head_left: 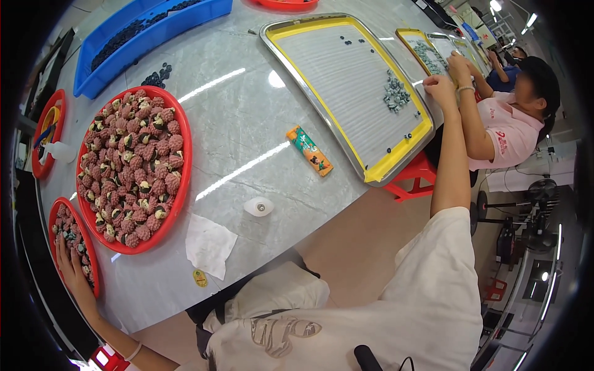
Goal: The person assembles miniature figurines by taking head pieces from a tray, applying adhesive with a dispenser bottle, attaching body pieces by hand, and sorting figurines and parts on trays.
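My left hand (75,278) is at the small red tray (94,275) on the far left, its fingers stretched out over the pink, dark and bluish pieces (73,232) inside. Beside that tray stands a larger round red tray (187,139), filled with pink textured pieces (133,167) that have cream and dark parts. My right arm reaches out to the right, and my right hand (440,93) is closed with fingers curled near the edge of a metal tray (315,102). What its fingertips hold, if anything, is hidden. Blue-grey pieces (396,93) lie on the metal tray's lined surface.
A blue bin (86,74) of dark pieces stands at the back left. An orange-green packet (309,150), a white oval object (258,206) and a white tissue (209,245) lie on the grey table. A co-worker (504,123) sits at right, close to my right hand; a red stool (411,179) is below.
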Demonstrator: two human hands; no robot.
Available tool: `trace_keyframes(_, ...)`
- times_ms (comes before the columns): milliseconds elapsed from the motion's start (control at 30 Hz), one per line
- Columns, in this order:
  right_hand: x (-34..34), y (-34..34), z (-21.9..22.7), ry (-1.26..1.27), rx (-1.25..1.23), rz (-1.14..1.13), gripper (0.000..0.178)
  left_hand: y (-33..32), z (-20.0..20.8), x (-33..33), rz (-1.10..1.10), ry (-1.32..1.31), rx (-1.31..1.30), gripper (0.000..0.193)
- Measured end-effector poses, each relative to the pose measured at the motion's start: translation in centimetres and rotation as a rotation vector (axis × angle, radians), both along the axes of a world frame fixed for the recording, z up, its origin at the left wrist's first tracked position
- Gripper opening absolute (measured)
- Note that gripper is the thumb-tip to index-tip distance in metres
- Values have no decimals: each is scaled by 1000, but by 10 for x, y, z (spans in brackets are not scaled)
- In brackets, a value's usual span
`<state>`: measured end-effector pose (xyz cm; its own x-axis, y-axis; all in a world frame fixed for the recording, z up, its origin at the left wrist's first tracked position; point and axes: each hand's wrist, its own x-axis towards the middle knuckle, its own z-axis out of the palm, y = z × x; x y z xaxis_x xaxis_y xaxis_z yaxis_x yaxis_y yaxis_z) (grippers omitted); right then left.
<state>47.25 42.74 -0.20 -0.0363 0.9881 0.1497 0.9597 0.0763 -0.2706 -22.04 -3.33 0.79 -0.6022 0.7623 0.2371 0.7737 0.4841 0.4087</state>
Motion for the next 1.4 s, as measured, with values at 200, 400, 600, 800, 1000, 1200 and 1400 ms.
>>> trace_keyframes(200,-25,-44,48,367,234,104,29,3,1,0,-5,25,-28,41)
trace_keyframes(400,-100,-83,42,398,-57,448,26,-2,3,-4,15,8,-11,39)
trace_keyframes(600,-117,-72,1,389,-29,439,26,2,7,8,-38,57,-24,38)
trace_keyframes(800,-119,-116,9,450,-30,390,23,1,6,7,-30,52,11,36)
trace_keyframes(1000,-123,-148,19,387,59,448,21,-4,4,0,-22,32,22,37)
trace_keyframes(1200,-106,-128,-6,281,86,271,31,-2,1,-1,-39,56,15,37)
trace_keyframes(1400,-136,-138,1,406,15,370,29,-3,2,1,-36,34,24,37)
